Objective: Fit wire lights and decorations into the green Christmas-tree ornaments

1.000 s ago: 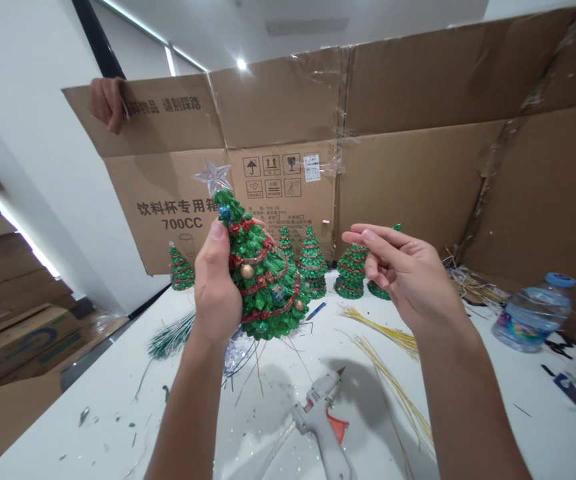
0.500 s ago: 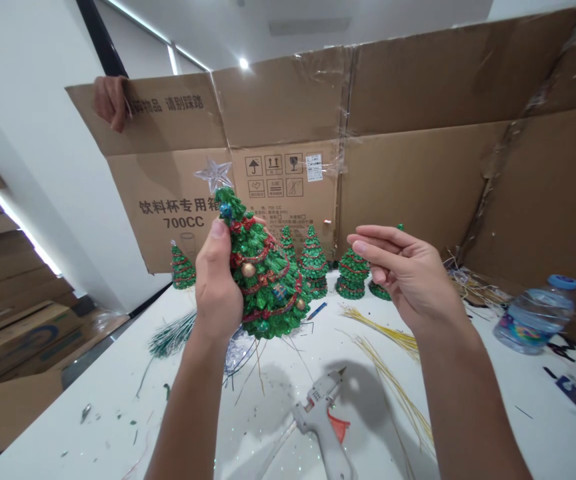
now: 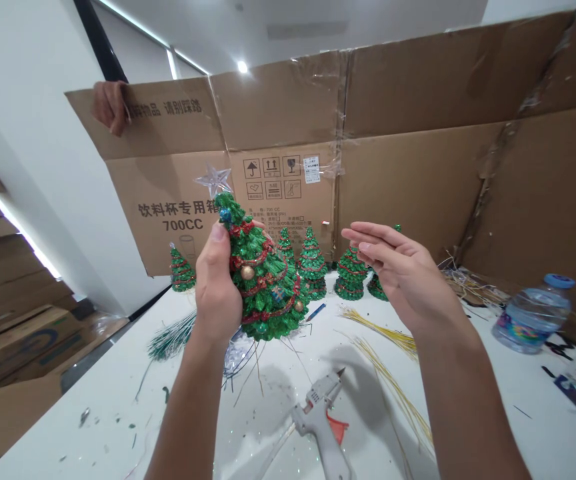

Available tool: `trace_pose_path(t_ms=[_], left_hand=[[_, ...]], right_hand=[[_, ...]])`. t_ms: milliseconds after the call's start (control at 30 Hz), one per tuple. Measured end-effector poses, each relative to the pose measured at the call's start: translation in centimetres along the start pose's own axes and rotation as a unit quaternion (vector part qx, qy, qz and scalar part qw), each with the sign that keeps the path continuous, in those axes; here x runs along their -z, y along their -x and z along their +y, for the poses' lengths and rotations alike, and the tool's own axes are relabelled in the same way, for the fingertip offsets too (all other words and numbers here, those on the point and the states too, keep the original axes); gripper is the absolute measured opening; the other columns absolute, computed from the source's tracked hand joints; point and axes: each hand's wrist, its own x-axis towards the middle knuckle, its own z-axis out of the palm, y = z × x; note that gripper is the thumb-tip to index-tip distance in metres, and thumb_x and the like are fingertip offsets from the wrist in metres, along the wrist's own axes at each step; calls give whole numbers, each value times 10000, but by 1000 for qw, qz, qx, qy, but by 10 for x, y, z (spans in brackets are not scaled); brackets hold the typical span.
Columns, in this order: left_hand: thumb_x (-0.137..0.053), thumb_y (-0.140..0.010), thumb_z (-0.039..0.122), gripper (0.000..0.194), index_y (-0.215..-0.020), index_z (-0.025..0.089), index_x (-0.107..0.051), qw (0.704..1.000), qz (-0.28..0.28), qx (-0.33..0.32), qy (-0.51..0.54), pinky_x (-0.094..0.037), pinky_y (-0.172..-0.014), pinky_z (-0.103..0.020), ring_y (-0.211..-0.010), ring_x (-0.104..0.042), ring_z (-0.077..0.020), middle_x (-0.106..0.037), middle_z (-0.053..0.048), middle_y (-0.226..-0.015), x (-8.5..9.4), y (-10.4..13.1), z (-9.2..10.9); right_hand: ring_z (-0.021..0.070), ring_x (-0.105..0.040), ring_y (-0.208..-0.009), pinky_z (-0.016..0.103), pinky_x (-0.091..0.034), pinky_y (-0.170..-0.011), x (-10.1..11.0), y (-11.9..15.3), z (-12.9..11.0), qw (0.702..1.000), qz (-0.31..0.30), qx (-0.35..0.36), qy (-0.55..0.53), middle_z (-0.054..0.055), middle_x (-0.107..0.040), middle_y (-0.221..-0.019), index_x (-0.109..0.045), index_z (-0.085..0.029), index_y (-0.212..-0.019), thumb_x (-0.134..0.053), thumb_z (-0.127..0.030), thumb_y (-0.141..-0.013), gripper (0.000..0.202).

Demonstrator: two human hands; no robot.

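Green Christmas tree [image 3: 271, 283] still clamped in left hand [image 3: 218, 287], right hand [image 3: 405, 277] empty, apart from it, curled lower fingertips now mostly hidden.

Cardboard wall [image 3: 408, 177], far side. Upper left flap [image 3: 168, 133]: 碎物品 请别踩踏, start of line covered. Left panel [image 3: 168, 183] below it: 饮料杯专用箱, with 700CC underneath. Next panel [image 3: 318, 207] to the right: six boxed signs [image 3: 273, 189], top row umbrella, paired up arrows, stemmed glass. Small print [image 3: 275, 217] beneath: 700 CC legible, most of the remainder too fine. White sticker [image 3: 312, 170], right of signs: unreadable. Bottle [image 3: 533, 320], right side of scene: label lettering not legible.
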Motion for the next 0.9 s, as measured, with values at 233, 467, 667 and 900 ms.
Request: trace_pose_path(t_ms=[233, 467, 667, 900], left_hand=[[-575, -973, 714, 523, -990, 214, -726, 1000, -1, 15, 2, -614, -646, -352, -812, -746, -256, -745, -91, -874, -2, 2, 1], [-556, -986, 710, 510, -990, 227, -719, 1000, -3, -5, -20, -597, -638, -338, -834, -741, -247, -739, -84, -889, 0, 1, 0], [-540, -1001, 699, 501, -1016, 234, -726, 999, -3, -15, -29, -590, -646, -334, -866, -733, -246, -742, -85, -918, 1, 1, -1], [-542, -986, 717, 527, -1024, 225, -727, 1000, -6, 4, -18, -590, -621, -332, -818, -729, -239, -734, -82, -906, 0, 1, 0]], right_hand=[[209, -772, -1110, 365, -556, -1089, 1, 1, 1, 1000, -9, -16, -17, 28, -857, -1065, -851, -275, -987, -939, -231, -738, 268], [183, -770, -990, 316, -596, -975, -2, 1, -1, 999, -12, -29, -31, 32, -853, -991, -843, -250, -942, -1004, -251, -642, 340], [145, -683, -944, 257, -543, -854, -2, 0, 1, 999, 14, -26, -13, -2, -781, -952, -828, -259, -915, -1054, -283, -556, 426], [123, -597, -851, 264, -503, -775, -2, 0, 2, 999, 37, -25, 7, -24, -694, -980, -797, -263, -896, -1048, -288, -561, 420]])
